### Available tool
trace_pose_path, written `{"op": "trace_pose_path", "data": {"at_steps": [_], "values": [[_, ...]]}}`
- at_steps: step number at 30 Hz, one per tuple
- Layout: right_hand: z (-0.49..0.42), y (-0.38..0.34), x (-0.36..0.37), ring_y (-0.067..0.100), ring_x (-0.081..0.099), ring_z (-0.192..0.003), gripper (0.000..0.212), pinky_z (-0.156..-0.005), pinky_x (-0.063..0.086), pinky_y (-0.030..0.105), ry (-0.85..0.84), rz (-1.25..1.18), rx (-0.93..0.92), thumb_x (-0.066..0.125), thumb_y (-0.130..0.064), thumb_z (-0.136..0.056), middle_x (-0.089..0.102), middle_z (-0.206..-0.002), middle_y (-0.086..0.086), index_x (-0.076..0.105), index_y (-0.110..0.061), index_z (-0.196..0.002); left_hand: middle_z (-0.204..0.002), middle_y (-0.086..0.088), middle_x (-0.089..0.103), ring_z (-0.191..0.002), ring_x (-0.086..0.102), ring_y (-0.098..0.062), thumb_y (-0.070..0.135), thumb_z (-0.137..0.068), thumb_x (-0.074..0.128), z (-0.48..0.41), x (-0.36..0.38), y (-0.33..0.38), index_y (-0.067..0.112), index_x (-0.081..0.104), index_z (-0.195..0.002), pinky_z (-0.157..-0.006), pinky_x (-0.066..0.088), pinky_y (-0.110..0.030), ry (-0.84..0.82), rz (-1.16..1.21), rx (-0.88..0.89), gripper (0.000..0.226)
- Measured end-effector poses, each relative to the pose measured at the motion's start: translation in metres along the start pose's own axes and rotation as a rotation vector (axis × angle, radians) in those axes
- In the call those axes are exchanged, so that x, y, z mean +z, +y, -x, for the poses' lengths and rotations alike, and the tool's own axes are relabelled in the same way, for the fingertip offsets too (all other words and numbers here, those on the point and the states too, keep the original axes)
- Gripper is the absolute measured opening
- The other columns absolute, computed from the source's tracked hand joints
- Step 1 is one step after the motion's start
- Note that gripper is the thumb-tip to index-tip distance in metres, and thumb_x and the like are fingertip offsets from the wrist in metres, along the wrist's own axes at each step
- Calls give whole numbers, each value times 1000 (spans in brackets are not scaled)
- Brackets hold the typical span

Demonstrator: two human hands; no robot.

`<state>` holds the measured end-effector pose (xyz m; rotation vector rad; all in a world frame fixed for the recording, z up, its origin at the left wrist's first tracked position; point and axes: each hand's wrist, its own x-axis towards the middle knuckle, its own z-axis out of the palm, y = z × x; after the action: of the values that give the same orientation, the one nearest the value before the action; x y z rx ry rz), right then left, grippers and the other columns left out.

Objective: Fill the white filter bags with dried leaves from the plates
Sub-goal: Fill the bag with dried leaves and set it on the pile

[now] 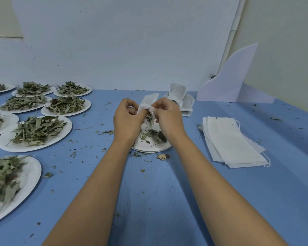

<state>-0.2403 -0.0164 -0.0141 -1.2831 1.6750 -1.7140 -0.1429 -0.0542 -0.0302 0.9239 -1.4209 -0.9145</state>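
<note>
Both hands hold one white filter bag (146, 106) above a nearly bare white plate (151, 147) in the middle of the blue table. My left hand (127, 119) pinches the bag's left side. My right hand (168, 117) pinches its right side, where the cloth is bunched. Dark dried leaves (149, 117) show through the bag's lower part between the hands. A few leaves (154, 134) lie on the plate under them. Several plates heaped with dried leaves (36, 130) stand at the left.
A stack of flat white filter bags (232, 141) lies to the right. Filled bags (180, 98) lie behind the hands by the wall. A white folded card (235, 80) stands at the back right. Leaf crumbs litter the blue table (167, 192).
</note>
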Motion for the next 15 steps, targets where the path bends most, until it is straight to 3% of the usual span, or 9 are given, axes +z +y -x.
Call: {"op": "trace_pose_path", "data": {"at_steps": [3,9,12,15], "values": [[2,-3,0,15,45,-58,30,-58,38,30,-79,-90,16,47,12,-77,53,-62,3,56,-13,-65,-60,7,45,-48,41,1,6,-77,63,1,0,1,24,45,-72,-48,34,-13,63,-95,95,26],[5,-4,-1,9,44,-45,26,-48,40,18,-250,-281,90,44,14,-81,53,-57,4,57,-5,-69,-59,8,39,-47,39,4,-3,-77,51,2,0,3,21,40,-68,-44,32,-13,129,-168,136,27],[3,-2,3,11,51,-57,25,-57,47,20,-203,-209,96,47,9,-85,58,-67,4,59,-10,-74,-60,7,41,-45,39,5,2,-80,59,0,-3,-1,16,44,-74,-45,32,-10,87,-123,114,22],[0,5,2,16,58,-72,23,-74,51,32,-98,-121,86,49,2,-88,62,-76,4,58,-17,-78,-72,7,49,-56,48,6,13,-86,62,0,-4,-3,23,45,-80,-55,38,-10,-51,-24,38,21]]}}
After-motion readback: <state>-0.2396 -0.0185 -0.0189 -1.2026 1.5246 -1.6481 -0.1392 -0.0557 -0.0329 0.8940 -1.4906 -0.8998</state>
